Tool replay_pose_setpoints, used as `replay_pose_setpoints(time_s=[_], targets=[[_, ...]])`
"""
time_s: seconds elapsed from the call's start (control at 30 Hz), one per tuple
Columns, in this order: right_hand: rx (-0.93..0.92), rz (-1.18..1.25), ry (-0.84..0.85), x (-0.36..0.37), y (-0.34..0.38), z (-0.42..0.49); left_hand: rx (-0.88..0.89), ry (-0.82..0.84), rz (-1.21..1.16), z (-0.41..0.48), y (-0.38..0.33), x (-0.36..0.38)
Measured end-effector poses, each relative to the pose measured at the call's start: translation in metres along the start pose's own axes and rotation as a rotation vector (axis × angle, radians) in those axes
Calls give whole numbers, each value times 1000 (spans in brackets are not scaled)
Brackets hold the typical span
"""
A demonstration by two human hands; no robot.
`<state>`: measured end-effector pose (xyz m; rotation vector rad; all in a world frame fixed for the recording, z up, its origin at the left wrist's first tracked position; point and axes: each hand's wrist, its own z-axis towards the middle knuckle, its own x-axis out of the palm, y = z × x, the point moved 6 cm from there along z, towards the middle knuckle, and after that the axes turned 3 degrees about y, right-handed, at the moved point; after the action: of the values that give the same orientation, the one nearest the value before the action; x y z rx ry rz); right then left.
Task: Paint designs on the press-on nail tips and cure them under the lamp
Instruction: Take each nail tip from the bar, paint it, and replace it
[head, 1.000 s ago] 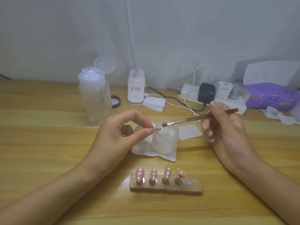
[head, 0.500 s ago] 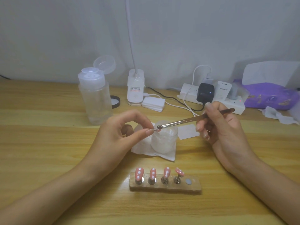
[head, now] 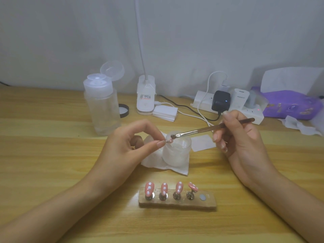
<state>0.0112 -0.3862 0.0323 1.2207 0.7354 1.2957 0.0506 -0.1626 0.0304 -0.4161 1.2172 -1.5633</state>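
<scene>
My left hand point(head: 126, 148) pinches a small pink nail tip point(head: 169, 141) between thumb and forefinger, just over the rim of a frosted jar point(head: 176, 151). My right hand point(head: 240, 142) grips a thin brush point(head: 210, 128), and its dark bristle end sits right above the held tip. In front of me a wooden holder point(head: 177, 201) carries several pink nail tips point(head: 149, 188) with white dots on metal stands; its rightmost spot is bare. The white lamp point(head: 145, 95) stands at the back centre, its neck rising out of view.
A clear pump bottle point(head: 102, 107) with its cap flipped open stands at the back left, a black lid point(head: 123, 110) beside it. White tissue point(head: 166, 165) lies under the jar. A power strip point(head: 228, 104) with plugs and cables, a purple pack point(head: 291, 106) and crumpled wipes sit back right.
My right hand has moved left and slightly down, bringing the brush tip from above the jar to just over the nail tip. My left hand has stayed in place.
</scene>
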Motion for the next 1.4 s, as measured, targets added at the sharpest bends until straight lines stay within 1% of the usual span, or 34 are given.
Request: replay_pose_setpoints(time_s=[0.07,0.2,0.33,0.47,0.6,0.73,0.87,1.0,1.13,1.3,1.4], targets=[[1,-25,19,2,0,-1,6,2,10,0,0,1],[9,-7,-36,-3,-1,0,1,0,-4,0,0,0],[-6,-13,18,2,0,-1,9,8,9,0,-1,0],[11,4,-33,-3,-2,1,5,1,10,0,-1,0],[10,-7,10,1,-1,0,10,1,9,0,-1,0],[28,8,-41,-3,-2,0,7,0,-3,1,-2,1],[29,-15,-3,1,-2,0,13,-4,-6,0,-3,1],[34,17,-43,-3,-2,1,9,-1,-6,0,-3,1],[28,-15,-3,1,-2,1,4,2,-8,0,-2,1],[27,30,-32,-3,-2,1,-5,-3,-15,0,-2,1],[18,-19,5,1,-1,1,-2,2,1,0,-2,1]])
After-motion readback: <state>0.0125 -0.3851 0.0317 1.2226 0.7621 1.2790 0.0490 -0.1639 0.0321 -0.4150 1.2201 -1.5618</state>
